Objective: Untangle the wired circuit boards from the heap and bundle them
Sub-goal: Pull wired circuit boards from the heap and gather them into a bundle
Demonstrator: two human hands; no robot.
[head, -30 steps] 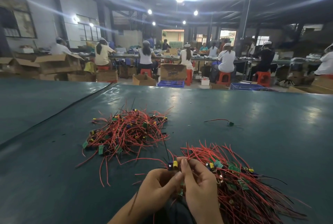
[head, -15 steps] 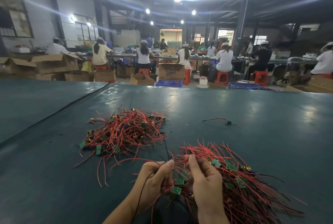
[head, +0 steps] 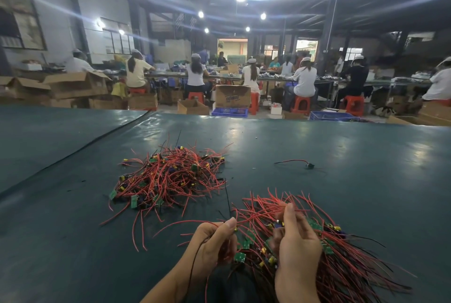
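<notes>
The left hand (head: 214,244) pinches red wires, anchoring them, while the right hand (head: 296,251) closes its fingers on the near bundle (head: 341,254) to tease boards free. The tangled heap (head: 168,178) waits beyond.

Table (head: 341,151): dark green, glossy cover, seam running diagonally at left.
Far heap (head: 168,178): red wires with small green boards, tangled, left of centre.
Near heap (head: 317,249): red and black wires with boards, at near edge, right.
Stray piece (head: 296,163): single red wire with dark end, apart, right of far heap.
</notes>
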